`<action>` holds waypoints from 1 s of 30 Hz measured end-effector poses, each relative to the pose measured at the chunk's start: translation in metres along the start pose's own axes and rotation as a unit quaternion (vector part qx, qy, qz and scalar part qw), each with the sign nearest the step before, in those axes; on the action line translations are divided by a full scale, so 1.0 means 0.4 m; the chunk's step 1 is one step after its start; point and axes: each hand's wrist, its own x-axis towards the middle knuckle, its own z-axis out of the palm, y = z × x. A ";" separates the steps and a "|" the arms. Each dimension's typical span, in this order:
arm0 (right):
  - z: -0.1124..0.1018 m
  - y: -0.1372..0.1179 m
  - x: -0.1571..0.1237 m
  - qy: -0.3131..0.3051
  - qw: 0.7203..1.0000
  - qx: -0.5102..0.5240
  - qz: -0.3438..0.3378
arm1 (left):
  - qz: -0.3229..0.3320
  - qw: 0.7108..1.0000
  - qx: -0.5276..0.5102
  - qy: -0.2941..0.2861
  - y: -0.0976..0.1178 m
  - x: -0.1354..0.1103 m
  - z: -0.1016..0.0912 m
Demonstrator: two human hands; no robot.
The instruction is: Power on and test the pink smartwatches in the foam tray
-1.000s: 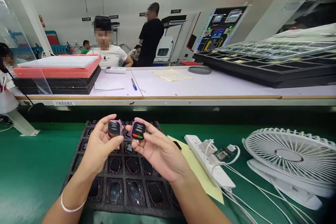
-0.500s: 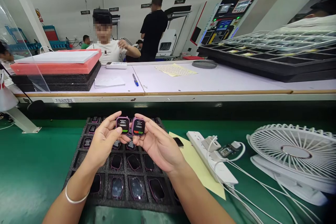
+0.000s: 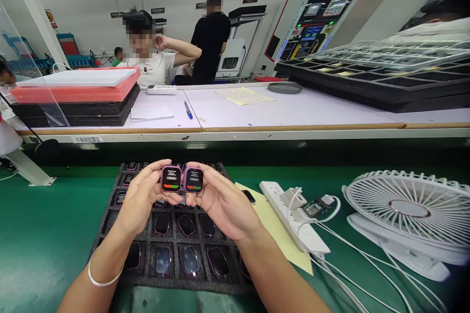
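Observation:
Two purple-framed smartwatch bodies without straps are held up side by side above a foam tray. My left hand (image 3: 141, 195) grips the left smartwatch (image 3: 171, 178) by its edges, its lit screen facing me with text and a red-green bar. In my right hand (image 3: 225, 200) is the right smartwatch (image 3: 194, 180), showing a similar lit screen. Their facing edges are close together. Below, the dark foam tray (image 3: 172, 238) holds several more watch bodies in its compartments, most with dark screens in the near rows. My hands and forearms hide parts of the tray.
To the right lie a yellow sheet (image 3: 281, 234), a white power strip (image 3: 290, 220) with plugs and cables, and a white fan (image 3: 407, 210). A raised shelf (image 3: 235, 115) bears foam stacks (image 3: 77, 107), a pen (image 3: 188, 110) and black trays (image 3: 382, 88). People are beyond it.
My left thumb has moved off the left smartwatch's screen, which now shows a red-green bar. That watch has turned slightly to face me. The person opposite has raised a hand to the head.

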 end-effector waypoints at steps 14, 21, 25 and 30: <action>-0.002 -0.005 -0.009 0.001 0.999 -0.045 -0.006 | 0.013 0.998 0.065 -0.021 -0.005 -0.010 -0.005; 0.004 -0.005 -0.012 -0.001 0.998 -0.053 -0.016 | 0.041 0.995 0.089 0.003 -0.012 -0.004 0.008; 0.006 -0.005 -0.014 -0.008 0.998 -0.054 -0.019 | 0.059 0.994 0.094 0.011 -0.012 -0.009 0.011; 0.005 -0.005 -0.016 -0.013 0.998 -0.059 -0.024 | 0.065 0.992 0.106 0.013 -0.010 -0.016 0.012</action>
